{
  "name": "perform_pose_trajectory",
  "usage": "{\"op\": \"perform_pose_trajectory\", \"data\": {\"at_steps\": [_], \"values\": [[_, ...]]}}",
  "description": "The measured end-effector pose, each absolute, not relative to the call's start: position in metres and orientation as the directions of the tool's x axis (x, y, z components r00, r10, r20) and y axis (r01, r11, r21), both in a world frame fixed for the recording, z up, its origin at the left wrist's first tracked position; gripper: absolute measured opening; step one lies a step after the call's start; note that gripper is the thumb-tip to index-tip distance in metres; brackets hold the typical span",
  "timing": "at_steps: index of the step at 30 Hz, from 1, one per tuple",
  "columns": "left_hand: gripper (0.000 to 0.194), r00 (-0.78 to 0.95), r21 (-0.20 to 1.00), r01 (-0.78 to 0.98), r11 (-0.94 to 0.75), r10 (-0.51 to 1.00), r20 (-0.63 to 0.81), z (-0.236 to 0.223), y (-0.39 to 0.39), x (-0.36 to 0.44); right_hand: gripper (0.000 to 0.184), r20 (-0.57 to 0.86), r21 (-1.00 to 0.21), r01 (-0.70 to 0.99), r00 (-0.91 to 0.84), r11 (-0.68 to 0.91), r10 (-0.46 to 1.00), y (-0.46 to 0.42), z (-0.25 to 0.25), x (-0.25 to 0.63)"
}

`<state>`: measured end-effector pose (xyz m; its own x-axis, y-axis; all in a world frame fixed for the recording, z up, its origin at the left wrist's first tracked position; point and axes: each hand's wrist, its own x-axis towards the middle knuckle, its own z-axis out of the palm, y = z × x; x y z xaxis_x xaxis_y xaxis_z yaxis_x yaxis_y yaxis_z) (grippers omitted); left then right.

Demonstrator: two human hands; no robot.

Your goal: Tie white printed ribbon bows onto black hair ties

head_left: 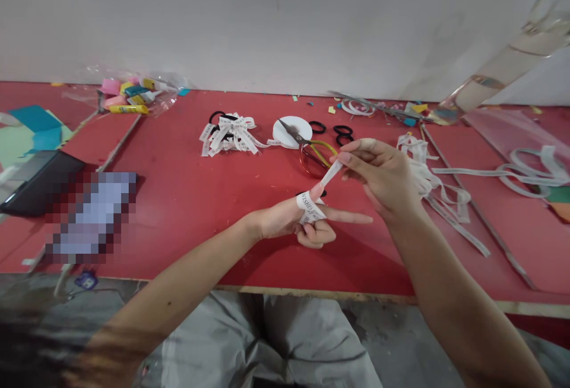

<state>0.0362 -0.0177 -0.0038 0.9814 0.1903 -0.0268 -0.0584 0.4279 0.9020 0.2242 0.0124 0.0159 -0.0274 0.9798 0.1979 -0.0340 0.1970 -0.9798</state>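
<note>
A white printed ribbon (pixel 310 208) is looped around the thumb and index finger of my left hand (pixel 289 218). That hand's index finger points to the right, and its other fingers are curled in. Just above, my right hand (pixel 378 168) pinches the ribbon's free end between thumb and fingertips, holding it taut up from the left thumb. Beyond the hands lie scissors (pixel 318 149) with red and yellow handles, their blades resting on a white ribbon spool (pixel 285 129). Something black, mostly hidden, lies behind the left thumb.
On the red table (pixel 178 215) sit a pile of printed ribbon bows (pixel 231 133), black elastic bands (pixel 342 133), loose white ribbons (pixel 458 210) at right and a bag of glue bottles (pixel 133 92). A phone (pixel 95 213) lies left; a tilted clear bottle (pixel 490 76) stands back right.
</note>
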Motion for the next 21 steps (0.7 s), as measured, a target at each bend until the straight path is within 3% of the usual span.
{"op": "perform_pose_trajectory", "data": {"at_steps": [5, 10, 13, 17, 21], "values": [[0.104, 0.975, 0.887, -0.095, 0.452, 0.222, -0.009, -0.004, -0.020, 0.039, 0.023, 0.159, -0.987, -0.012, -0.029, 0.159, 0.987, 0.014, 0.012, 0.222], [0.102, 0.971, 0.876, -0.038, 0.481, 0.225, -0.081, -0.004, -0.021, 0.041, 0.020, 0.186, -0.983, 0.004, -0.004, 0.186, 0.983, 0.014, 0.011, 0.221], [0.099, 0.949, 0.855, -0.082, 0.512, 0.302, -0.090, -0.006, -0.019, 0.042, 0.018, 0.276, -0.961, 0.014, 0.080, 0.276, 0.958, 0.009, 0.017, 0.219], [0.090, 0.861, 0.805, -0.273, 0.526, 0.506, -0.039, -0.011, -0.015, 0.043, 0.016, 0.486, -0.874, 0.059, 0.138, 0.483, 0.863, -0.008, 0.024, 0.213], [0.078, 0.760, 0.744, -0.422, 0.519, 0.649, -0.022, -0.011, -0.012, 0.043, 0.020, 0.600, -0.783, 0.153, -0.076, 0.604, 0.797, -0.026, 0.024, 0.205]]}}
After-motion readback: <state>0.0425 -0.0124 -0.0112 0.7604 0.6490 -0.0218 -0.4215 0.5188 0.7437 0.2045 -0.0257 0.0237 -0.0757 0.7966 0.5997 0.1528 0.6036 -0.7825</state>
